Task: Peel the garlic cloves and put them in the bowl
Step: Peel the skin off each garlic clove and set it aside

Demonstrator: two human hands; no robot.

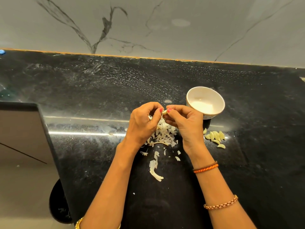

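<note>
My left hand (142, 123) and my right hand (184, 120) meet above the black counter, and both pinch one small garlic clove (164, 112) between thumbs and fingertips. Under them lies a heap of white garlic skins (162, 135). A white bowl (205, 101) stands just right of my right hand; nothing shows inside it. Several peeled cloves (215, 137) lie on the counter in front of the bowl, to the right of my right wrist.
The black stone counter (99, 96) runs back to a marble wall. More skin scraps (155, 167) lie nearer to me. At the left the counter ends above a grey floor, and a dark round bin (57, 202) sits below the edge.
</note>
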